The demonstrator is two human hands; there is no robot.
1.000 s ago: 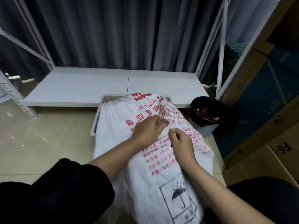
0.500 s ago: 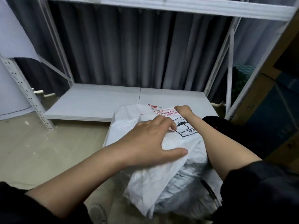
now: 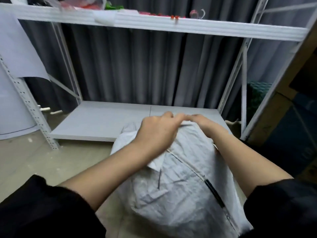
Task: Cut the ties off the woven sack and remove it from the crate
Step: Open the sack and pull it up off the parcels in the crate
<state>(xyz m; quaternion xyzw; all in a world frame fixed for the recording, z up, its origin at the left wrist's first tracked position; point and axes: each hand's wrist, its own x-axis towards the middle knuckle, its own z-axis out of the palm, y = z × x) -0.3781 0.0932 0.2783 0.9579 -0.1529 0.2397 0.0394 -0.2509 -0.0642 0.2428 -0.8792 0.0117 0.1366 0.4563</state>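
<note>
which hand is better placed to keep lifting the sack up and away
Probably the left hand: it lies broadly over the top of the woven sack, gripping the far edge. The right hand only pinches that edge beside it, so it looks better suited to steadying.

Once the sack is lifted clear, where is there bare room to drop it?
Both hands, left and right, grip the sack. The low shelf board behind it is bare. The floor to its left is open. The top shelf is cluttered; boxes crowd the right.
</note>
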